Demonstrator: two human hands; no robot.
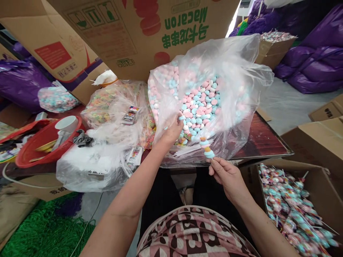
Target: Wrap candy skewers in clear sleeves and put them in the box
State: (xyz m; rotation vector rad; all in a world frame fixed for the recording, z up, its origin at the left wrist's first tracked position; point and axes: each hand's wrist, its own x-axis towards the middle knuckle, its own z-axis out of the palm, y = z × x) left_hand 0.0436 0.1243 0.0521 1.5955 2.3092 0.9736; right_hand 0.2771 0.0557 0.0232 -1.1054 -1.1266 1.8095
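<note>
Between the thumb and fingers of my right hand (223,173) is the lower end of a candy skewer (208,153), held upright. Blue and pink candies are stacked on it with orange-brown pieces between them. My left hand (173,131) reaches to the near left edge of a heap of pink, blue and white candies (199,103) in a large clear plastic bag (235,75). Its fingers are curled against the candies, and what they pinch is hidden. White sticks (187,150) lie at the front of the bag, close to a few gummy rings (184,139).
Left of the bag are a bag of colourful gummy rings (107,101), a plastic-wrapped white bundle (91,166) and a red basket (34,150). A cardboard box (120,39) stands behind. Wrapped candy skewers (292,207) fill a box below right, past the table edge (268,155).
</note>
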